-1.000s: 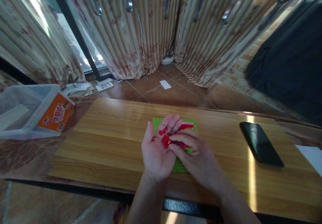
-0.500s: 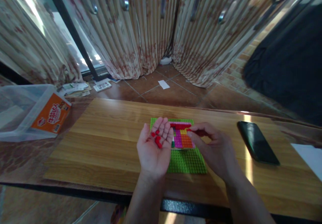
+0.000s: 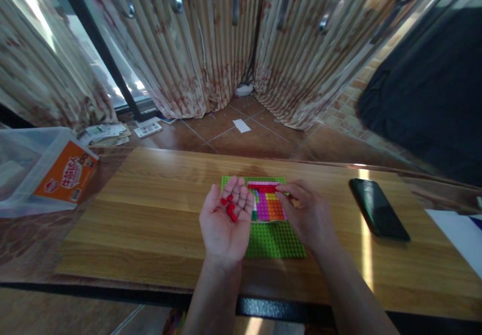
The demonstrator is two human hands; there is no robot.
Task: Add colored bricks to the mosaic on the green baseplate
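My left hand (image 3: 226,224) is turned palm up and slightly cupped over the left part of the green baseplate (image 3: 276,242). Several small red toy bricks (image 3: 231,213) lie loose in its palm. On the baseplate sits a patchwork of bricks, with a red row (image 3: 261,188) near the top, purple bricks (image 3: 262,207) in the middle and orange bricks (image 3: 276,210) to the right. My right hand (image 3: 307,214) pinches a red brick at the right end of the red row; the fingertips mostly hide it.
A black phone (image 3: 378,209) lies on the wooden table (image 3: 150,214), right of my hands. Beyond it is white paper (image 3: 455,239). A clear plastic bin (image 3: 33,139) with an orange label stands at the left. Patterned curtains (image 3: 211,48) hang behind the table.
My right fingertips have brought the red brick up and left, against the right end of the red row. My left hand still holds its bricks; the whole view has shifted slightly.
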